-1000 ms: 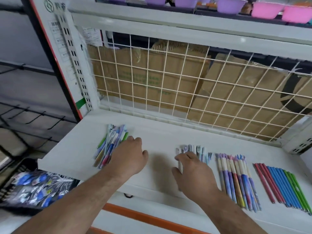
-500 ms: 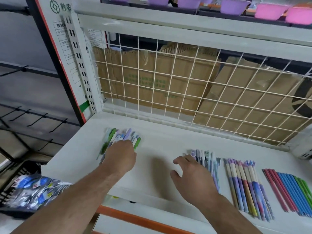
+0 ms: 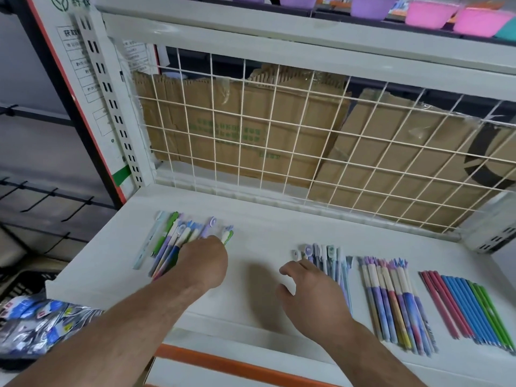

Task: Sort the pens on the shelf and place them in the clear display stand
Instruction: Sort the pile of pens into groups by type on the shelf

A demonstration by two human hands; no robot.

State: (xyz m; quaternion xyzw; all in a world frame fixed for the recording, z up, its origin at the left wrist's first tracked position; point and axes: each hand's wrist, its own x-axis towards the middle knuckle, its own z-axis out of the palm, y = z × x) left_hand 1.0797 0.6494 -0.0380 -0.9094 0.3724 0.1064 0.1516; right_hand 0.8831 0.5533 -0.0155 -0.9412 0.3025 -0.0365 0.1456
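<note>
Four groups of pens lie flat on the white shelf (image 3: 259,247), which is smooth painted metal.

1. Mixed pile (image 3: 167,247), far left: capped pens in green, lavender and blue, fanned unevenly. The left hand (image 3: 203,261) rests knuckles-up on it with the fingers folded down out of sight; whether they pinch a pen cannot be told.
2. Pale blue capped pens (image 3: 332,258), centre-right: laid side by side. The right hand (image 3: 315,294) rests on them, fingers loosely curved and slightly spread, thumb held apart and closing on nothing.
3. Patterned pens (image 3: 391,297) with frilled purple and pink tops, in a parallel row.
4. Slim plain pens (image 3: 463,305), far right, in three colour bands: red, blue, green.

Exact pen counts per group cannot be read.

A white wire grid (image 3: 275,121) of square cells backs the shelf, with corrugated cardboard (image 3: 223,129) behind it. Glossy plastic bowls (image 3: 427,12) in purple, pink and teal sit above.
</note>
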